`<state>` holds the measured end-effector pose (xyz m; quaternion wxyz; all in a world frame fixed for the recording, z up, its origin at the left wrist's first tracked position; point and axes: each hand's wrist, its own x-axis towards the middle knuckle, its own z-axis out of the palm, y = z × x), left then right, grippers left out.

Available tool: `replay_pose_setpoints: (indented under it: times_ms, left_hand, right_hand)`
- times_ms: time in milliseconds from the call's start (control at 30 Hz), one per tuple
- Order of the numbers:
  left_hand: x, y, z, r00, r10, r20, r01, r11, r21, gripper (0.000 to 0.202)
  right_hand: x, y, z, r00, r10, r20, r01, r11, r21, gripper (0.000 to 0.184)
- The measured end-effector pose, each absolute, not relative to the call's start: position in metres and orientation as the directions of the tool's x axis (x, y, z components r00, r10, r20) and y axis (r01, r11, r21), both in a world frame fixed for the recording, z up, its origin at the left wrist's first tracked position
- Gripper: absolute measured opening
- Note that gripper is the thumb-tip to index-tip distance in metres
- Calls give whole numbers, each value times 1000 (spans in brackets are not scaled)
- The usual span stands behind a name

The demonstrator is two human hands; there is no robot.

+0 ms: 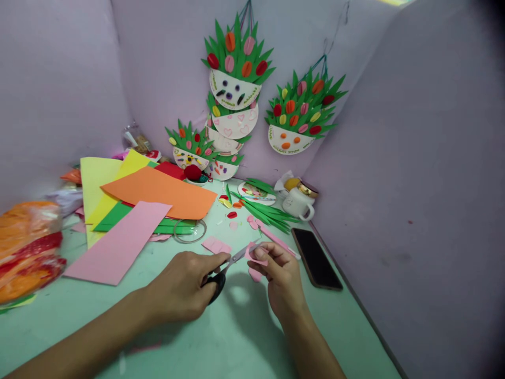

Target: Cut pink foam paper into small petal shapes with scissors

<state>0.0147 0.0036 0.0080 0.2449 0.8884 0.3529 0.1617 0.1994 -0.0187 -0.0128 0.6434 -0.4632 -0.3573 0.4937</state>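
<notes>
Above the green tabletop, I see the left hand curled around the black-handled scissors, whose blades reach the small pink piece that the right hand pinches between thumb and fingers. The phone lies just beside the right hand, near the tabletop's right edge; the large pink sheet rests left of the scissors. Elbow room opens toward the near side.
</notes>
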Motion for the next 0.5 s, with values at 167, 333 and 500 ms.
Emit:
replay_pose_setpoints:
  times_ms: [167, 333, 500]
  left_hand:
    - [15, 6, 5, 698, 705, 124, 529, -625, 573, 26]
    - [15, 6, 4, 689, 709, 148, 502, -614, 609, 26]
    - [15, 5, 3, 688, 712, 140, 509, -611, 606, 19]
  right_hand:
    - [198, -17, -15, 258, 966, -18, -322, 68, -944, 15]
    - [197, -18, -16, 225, 974, -37, -327, 40, -944, 18]
    - [199, -19, -16, 263, 963, -56, -322, 33, -946, 19]
